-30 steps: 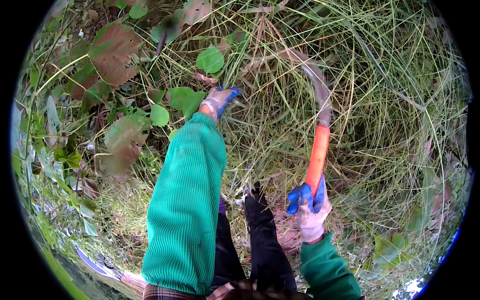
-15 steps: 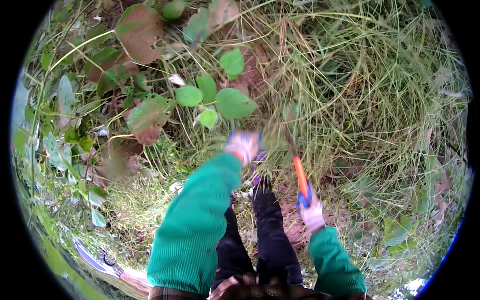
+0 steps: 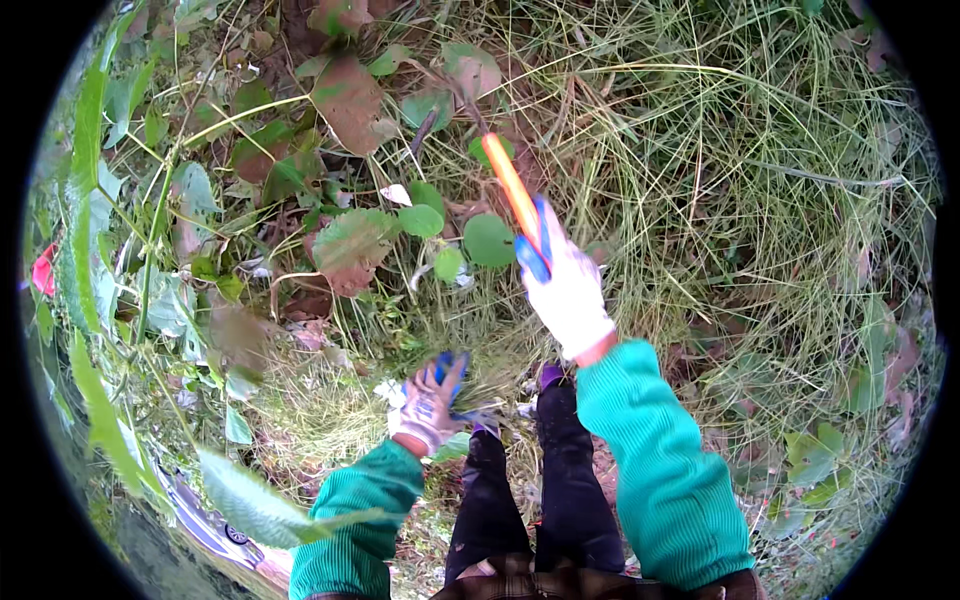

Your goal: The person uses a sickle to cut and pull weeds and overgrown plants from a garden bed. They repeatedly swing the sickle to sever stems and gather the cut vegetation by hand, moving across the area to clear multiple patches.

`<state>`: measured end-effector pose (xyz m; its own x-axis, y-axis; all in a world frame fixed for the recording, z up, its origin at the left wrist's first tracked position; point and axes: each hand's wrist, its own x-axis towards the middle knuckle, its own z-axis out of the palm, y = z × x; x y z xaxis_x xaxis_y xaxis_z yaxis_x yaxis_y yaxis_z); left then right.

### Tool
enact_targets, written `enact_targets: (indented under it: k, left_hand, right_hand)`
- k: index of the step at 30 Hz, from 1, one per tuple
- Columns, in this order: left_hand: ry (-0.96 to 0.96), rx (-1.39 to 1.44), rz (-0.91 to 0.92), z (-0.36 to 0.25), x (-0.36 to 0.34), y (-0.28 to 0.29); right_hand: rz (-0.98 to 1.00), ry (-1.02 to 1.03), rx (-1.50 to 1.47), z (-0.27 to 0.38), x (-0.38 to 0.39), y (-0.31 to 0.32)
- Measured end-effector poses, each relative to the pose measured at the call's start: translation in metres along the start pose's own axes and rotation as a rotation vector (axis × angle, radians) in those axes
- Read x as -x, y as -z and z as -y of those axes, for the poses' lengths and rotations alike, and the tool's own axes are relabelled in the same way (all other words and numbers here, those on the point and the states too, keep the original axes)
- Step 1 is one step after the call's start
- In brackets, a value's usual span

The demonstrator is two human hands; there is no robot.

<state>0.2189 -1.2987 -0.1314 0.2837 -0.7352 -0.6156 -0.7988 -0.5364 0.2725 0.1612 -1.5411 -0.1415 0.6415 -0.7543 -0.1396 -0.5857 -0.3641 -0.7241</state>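
Observation:
An orange-handled sickle (image 3: 510, 188) is gripped in my right hand (image 3: 568, 290), which wears a white glove with blue on the palm side. Its dark, thin curved blade reaches up and left among leaves and grass; the tip is hard to make out. My left hand (image 3: 430, 405), in a similar glove, is low over the grass (image 3: 350, 395) just left of my feet. Its fingers look spread, with some loose blades beside them. Broad green leaves (image 3: 490, 240) of a small plant grow left of the sickle handle.
Tangled long grass (image 3: 740, 200) fills the right side. Leafy stems (image 3: 150, 270) and big brownish leaves (image 3: 348, 105) stand at the left; one near leaf (image 3: 255, 500) overlaps my left sleeve. A vehicle (image 3: 215, 520) shows at the lower left edge. My dark-trousered legs (image 3: 575, 470) stand below.
My right hand has swung the sickle up and left, from beside my legs to the leafy plant. My left hand has come down and left, nearer my feet.

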Motion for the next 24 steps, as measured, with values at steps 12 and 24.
enact_targets:
  k: [12,24]
  left_hand:
    - [0.901,0.952,-0.640,0.056,-0.239,0.133]
    - [0.492,0.067,0.067,0.163,-0.231,0.083]
  right_hand:
    - [0.622,-0.275,-0.441,-0.025,0.052,0.022]
    - [0.294,-0.086,-0.468,-0.009,-0.006,0.048]
